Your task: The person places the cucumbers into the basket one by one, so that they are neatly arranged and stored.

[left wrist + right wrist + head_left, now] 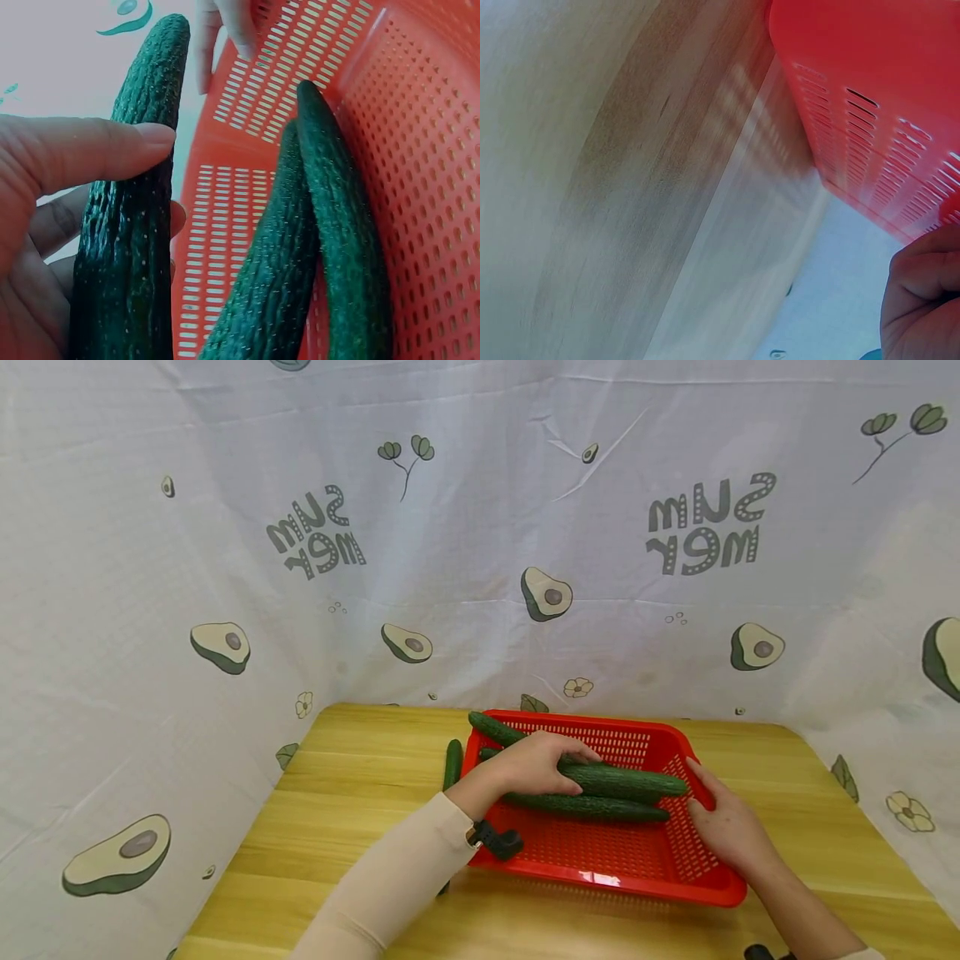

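Note:
My left hand (536, 764) grips a dark green cucumber (630, 782) over the red plastic basket (592, 874). In the left wrist view, the thumb lies across this held cucumber (124, 247) and fingertips show on its other side. Two more cucumbers, one (341, 217) beside the other (266, 262), lie in the basket below. My right hand (731, 827) holds the basket's right end at the rim. The right wrist view shows that hand (926, 296) curled against the slotted red wall (877, 135), its fingertips hidden.
Another cucumber (452, 764) lies on the wooden table (337, 802) just left of the basket, partly hidden behind the left forearm. A white curtain (465, 568) with avocado prints hangs behind the table and along its sides.

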`<control>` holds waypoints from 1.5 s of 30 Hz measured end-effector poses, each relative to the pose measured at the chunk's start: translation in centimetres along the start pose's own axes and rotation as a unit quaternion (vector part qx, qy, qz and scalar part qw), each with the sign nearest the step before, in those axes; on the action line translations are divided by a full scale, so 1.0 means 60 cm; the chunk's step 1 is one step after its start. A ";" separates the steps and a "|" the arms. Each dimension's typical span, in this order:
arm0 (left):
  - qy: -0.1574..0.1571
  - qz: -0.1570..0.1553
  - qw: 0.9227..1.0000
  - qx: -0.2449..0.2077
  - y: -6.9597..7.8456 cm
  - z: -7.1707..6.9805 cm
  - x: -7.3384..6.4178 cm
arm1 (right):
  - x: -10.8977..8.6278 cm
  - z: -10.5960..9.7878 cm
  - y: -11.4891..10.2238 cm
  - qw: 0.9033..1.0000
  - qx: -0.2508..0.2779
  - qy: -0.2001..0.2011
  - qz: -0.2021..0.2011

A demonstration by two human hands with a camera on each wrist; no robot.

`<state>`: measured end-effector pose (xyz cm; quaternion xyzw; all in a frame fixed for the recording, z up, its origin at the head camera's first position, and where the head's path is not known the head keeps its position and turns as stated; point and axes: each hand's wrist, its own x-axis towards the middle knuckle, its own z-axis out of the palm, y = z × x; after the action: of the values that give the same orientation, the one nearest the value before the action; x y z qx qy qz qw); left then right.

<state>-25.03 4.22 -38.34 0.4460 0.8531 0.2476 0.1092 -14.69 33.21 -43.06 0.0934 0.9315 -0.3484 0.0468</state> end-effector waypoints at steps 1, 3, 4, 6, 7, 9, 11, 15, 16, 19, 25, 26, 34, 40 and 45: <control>-0.001 0.000 1.000 -0.001 -0.001 0.002 0.003 | 0.000 0.001 0.000 1.000 -0.003 0.001 -0.001; -0.003 0.000 1.000 0.002 -0.002 0.006 0.009 | 0.001 0.001 0.001 1.000 -0.002 0.001 -0.002; -0.005 -0.002 1.000 0.003 -0.002 0.009 0.012 | 0.001 0.001 0.001 1.000 0.000 0.001 -0.002; -0.008 -0.005 1.000 0.010 -0.004 0.015 0.019 | 0.001 0.001 0.002 1.000 0.006 0.000 0.000; -0.010 -0.007 1.000 0.016 -0.005 0.018 0.022 | 0.000 0.001 0.002 1.000 0.008 -0.001 0.002; -0.017 -0.013 1.000 0.022 -0.008 0.025 0.028 | 0.000 0.002 0.002 1.000 0.009 -0.001 0.002; -0.024 -0.015 0.999 0.027 -0.010 0.030 0.034 | 0.000 0.002 0.002 1.000 0.007 -0.001 0.001; -0.029 -0.012 0.998 0.046 -0.012 0.036 0.044 | 0.001 0.003 0.005 1.000 0.007 0.001 -0.001; -0.030 -0.010 0.998 0.051 -0.012 0.037 0.046 | 0.001 0.004 0.005 1.000 0.007 0.001 -0.001; -0.039 -0.007 0.997 0.067 -0.014 0.044 0.051 | 0.002 0.005 0.006 1.000 0.007 0.003 -0.002; -0.063 0.001 0.996 0.065 -0.016 0.058 0.055 | 0.001 0.006 0.007 1.000 0.016 0.003 -0.007; -0.066 0.001 0.996 0.063 -0.016 0.060 0.056 | 0.001 0.006 0.007 1.000 0.019 0.002 -0.007; -0.102 -0.032 0.993 0.059 -0.017 0.069 0.051 | 0.001 0.003 0.005 1.000 0.021 0.001 0.000; -0.140 -0.048 0.988 0.053 -0.018 0.076 0.048 | -0.002 0.004 0.002 1.000 0.029 0.002 0.001; -0.143 -0.054 0.986 0.063 -0.019 0.081 0.048 | -0.003 0.003 0.001 1.000 0.026 0.003 0.000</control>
<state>-25.50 7.63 -42.99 0.4362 0.8653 0.1211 0.2153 -14.52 33.09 -43.22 0.0959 0.9224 -0.3718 0.0416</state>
